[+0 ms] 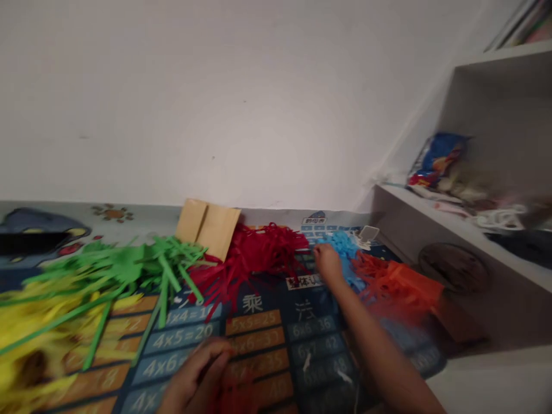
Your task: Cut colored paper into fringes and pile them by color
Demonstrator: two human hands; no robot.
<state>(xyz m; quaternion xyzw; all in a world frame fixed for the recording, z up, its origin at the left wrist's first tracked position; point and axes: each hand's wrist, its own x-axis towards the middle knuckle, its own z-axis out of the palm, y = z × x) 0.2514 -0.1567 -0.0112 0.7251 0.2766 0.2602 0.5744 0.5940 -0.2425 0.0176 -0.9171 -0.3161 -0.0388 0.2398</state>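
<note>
My left hand [194,376] is low in the middle, fingers curled together. A blurred bunch of red paper strips [239,391] hangs at its fingertips. Farther off, my right hand [328,263] is closed, its fingers beside a pile of light-blue paper strips [345,246]; whatever is in them is hidden. Dark-red paper strips [267,250] lie left of that hand. Orange-red paper strips [394,282] are to the right of my right forearm.
Green strips [138,261] and yellow strips [38,333] spread over the left side. A tan folded card [211,227] leans by the wall. The printed multiplication mat [185,339] covers the surface. White shelves [431,224] with a blue snack bag [444,155] stand at right.
</note>
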